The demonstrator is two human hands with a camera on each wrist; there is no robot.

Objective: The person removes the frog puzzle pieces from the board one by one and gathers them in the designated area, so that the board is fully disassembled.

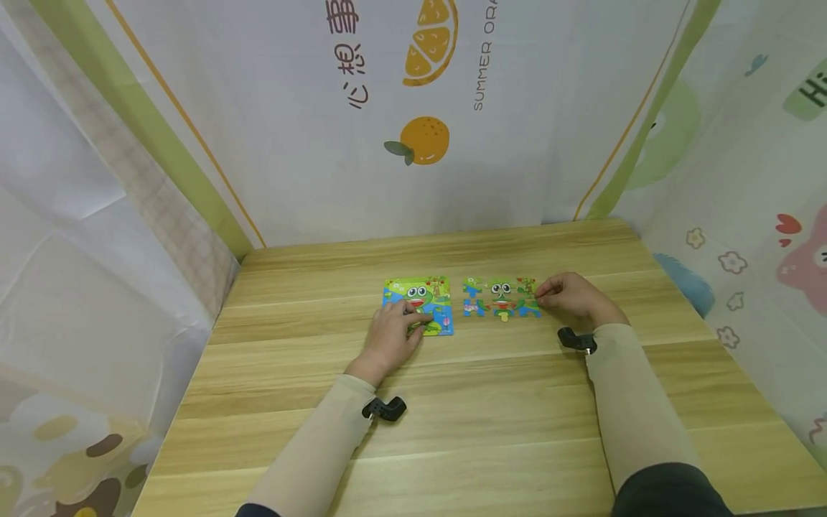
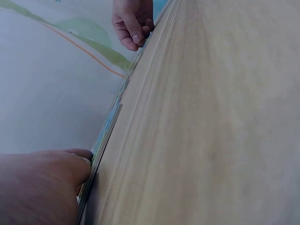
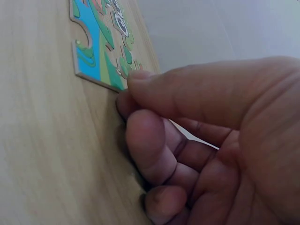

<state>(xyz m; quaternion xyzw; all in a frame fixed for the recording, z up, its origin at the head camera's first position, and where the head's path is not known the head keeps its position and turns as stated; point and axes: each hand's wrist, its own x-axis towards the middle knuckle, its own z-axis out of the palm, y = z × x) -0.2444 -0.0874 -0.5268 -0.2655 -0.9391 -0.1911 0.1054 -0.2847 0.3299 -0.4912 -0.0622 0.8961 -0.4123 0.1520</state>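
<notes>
A square frog puzzle board (image 1: 442,289) lies flat on the wooden table. My left hand (image 1: 391,336) rests on its lower left part, with the fingers across the printed frog and covering some of it. To the right lie several loose frog puzzle pieces (image 1: 501,289), set out in two rows with gaps between them. At the right end of these rows is my right hand (image 1: 575,296), thumb and forefinger together at a piece's edge. The right wrist view shows the thumb tip by the corner of a blue and green puzzle piece (image 3: 96,58); the other fingers curl loosely.
The wooden table (image 1: 491,409) extends toward me and to both sides. Behind it hangs a white printed cloth (image 1: 291,158) with oranges and lettering. More patterned cloth (image 1: 743,215) hangs on the right. A small black camera (image 1: 385,409) sits on the left wrist, another (image 1: 576,339) on the right.
</notes>
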